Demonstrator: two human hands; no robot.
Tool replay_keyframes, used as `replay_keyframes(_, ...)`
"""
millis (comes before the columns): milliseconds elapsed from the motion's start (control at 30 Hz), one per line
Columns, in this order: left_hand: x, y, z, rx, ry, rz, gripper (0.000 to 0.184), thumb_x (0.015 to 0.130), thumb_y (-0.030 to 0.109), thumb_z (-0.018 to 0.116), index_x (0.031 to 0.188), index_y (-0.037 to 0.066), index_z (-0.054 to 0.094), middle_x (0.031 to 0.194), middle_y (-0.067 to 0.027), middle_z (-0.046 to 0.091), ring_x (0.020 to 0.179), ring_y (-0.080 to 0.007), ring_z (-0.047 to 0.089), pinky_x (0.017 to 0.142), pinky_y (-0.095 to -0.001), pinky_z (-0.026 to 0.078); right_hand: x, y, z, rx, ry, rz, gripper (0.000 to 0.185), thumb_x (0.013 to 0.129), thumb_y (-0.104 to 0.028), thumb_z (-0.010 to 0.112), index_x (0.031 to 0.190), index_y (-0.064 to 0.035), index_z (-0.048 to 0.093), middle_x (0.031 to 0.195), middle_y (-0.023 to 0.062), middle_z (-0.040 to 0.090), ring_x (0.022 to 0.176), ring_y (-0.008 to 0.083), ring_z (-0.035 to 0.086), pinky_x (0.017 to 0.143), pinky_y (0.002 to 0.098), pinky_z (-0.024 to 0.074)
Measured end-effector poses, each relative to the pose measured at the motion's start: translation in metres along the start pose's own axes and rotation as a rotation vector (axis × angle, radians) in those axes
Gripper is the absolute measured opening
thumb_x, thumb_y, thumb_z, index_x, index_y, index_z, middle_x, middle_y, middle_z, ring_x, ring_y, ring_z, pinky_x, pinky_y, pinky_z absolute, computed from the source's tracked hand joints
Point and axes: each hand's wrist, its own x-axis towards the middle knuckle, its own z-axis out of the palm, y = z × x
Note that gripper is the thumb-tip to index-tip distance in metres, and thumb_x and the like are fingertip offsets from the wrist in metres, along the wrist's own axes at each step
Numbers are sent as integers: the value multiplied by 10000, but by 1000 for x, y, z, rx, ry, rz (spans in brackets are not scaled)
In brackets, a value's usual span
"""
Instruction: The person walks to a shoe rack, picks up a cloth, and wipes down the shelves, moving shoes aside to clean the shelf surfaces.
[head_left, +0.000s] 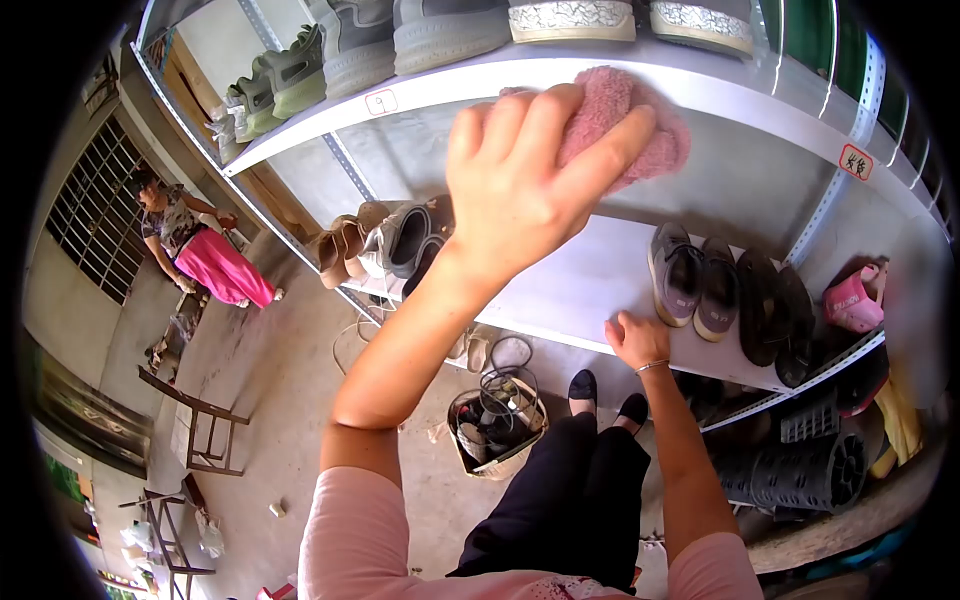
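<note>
My left hand [520,170] is raised, its fingers closed round a folded pink cloth [612,120]. The cloth presses on the white front edge of the upper shelf [460,88]. Lower down, my right hand [638,342], with a bracelet at the wrist, curls its fingers at the front edge of the middle shelf [560,285]. Just right of that hand stand a pair of dark sneakers [676,275] and a pair of black shoes [765,310]. Several shoes [430,50] line the upper shelf above the cloth.
A box of cords and odds and ends [497,425] stands on the floor by my feet. More shoes [385,240] sit at the shelf's left end. A pink item [856,298] lies at the right. A person in pink trousers [215,260] is at the far left, near a wooden frame [210,430].
</note>
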Motion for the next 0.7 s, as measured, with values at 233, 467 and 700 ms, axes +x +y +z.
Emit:
replay_keyframes(233, -17, -50, -9, 109, -73, -82, 501, 613, 162, 649, 1099, 278, 673, 840, -25, 542, 693, -186, 509, 602, -339, 374, -2, -1, -1, -10, -31, 30, 329, 835, -423, 584, 688, -129, 563, 555, 94, 584, 525, 338, 581, 486, 460, 437)
replay_keyframes(467, -69, -97, -35, 69, -92, -314, 501, 628, 62, 696, 1116, 164, 653, 943, -98, 609, 848, -303, 603, 711, -392, 467, -2, -2, -2, -20, 56, -3, 342, 828, -408, 614, 639, -137, 525, 511, 52, 569, 488, 302, 582, 461, 426, 438)
replay_keyframes(700, -29, -45, -6, -93, -60, -339, 417, 643, 129, 689, 1057, 140, 644, 899, -63, 610, 755, -266, 579, 671, -366, 441, -1, 0, -2, 9, -23, 27, 348, 842, -451, 576, 706, -131, 567, 562, 81, 593, 516, 319, 584, 486, 446, 440)
